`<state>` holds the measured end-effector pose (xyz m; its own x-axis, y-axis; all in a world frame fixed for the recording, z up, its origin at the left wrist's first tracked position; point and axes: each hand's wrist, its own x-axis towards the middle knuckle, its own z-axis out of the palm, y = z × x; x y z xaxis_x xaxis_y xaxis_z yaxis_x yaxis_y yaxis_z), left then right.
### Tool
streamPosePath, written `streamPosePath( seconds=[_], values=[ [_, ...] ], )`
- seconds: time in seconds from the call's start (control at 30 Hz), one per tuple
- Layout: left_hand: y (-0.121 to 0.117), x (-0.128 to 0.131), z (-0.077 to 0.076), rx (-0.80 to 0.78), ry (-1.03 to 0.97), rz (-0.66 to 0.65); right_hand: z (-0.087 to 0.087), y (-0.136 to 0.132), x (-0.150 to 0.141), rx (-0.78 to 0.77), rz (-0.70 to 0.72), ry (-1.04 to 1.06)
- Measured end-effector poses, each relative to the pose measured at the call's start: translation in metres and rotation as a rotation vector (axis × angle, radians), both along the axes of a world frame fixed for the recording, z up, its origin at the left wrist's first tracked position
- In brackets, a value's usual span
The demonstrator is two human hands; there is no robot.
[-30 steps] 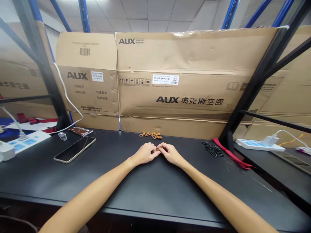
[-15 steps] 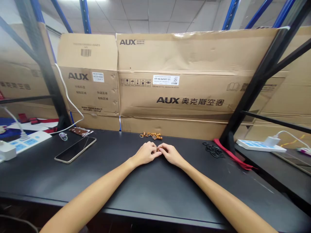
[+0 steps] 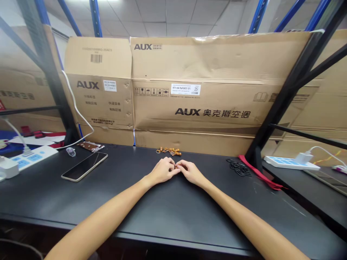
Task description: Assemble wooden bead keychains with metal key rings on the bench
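My left hand [image 3: 163,170] and my right hand [image 3: 190,171] meet over the middle of the black table [image 3: 173,213]. Both are closed, with fingertips pinched together around a small brownish piece that is mostly hidden between them. Its kind cannot be made out. Just beyond my hands lies a small pile of orange-brown beaded pieces with metal rings [image 3: 170,151]. Off to the right of my right hand is a heap of black ring-shaped clips [image 3: 239,168].
A smartphone [image 3: 85,167] lies at left, near a brown packet [image 3: 90,146] and a small grey oval item [image 3: 71,151]. Power strips [image 3: 35,159] sit on both sides. A red strap [image 3: 260,174] runs by the right black post. Cardboard [image 3: 189,101] walls the back.
Almost nothing differs. Both hands stay pinched together at the same spot, and the view has shifted very slightly.
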<state>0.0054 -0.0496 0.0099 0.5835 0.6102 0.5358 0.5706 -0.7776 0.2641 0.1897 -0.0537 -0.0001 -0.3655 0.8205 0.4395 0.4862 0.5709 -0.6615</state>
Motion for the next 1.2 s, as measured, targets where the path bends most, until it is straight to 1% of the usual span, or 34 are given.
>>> streamPosePath(
  seconds=[0.23, 0.57, 0.83, 0.97, 1.2],
  values=[
    [0.0028, 0.0006, -0.002, -0.012, 0.005, -0.059, 0.0007, 0.0001, -0.0002, -0.012, 0.013, 0.03],
    [0.0011, 0.0, -0.0001, 0.001, -0.015, -0.033, 0.0011, -0.0014, -0.0016, -0.004, 0.014, 0.0],
    [0.0039, -0.0006, -0.0031, -0.026, -0.018, -0.097, -0.0001, 0.0017, 0.0008, -0.005, -0.004, 0.021],
    [0.0031, 0.0, -0.0026, -0.047, -0.021, -0.089, -0.001, 0.0024, 0.0019, -0.009, -0.004, 0.026],
    [0.0025, 0.0005, -0.0012, -0.036, -0.027, -0.057, -0.0002, 0.0004, 0.0002, -0.014, 0.054, 0.024]
  ],
)
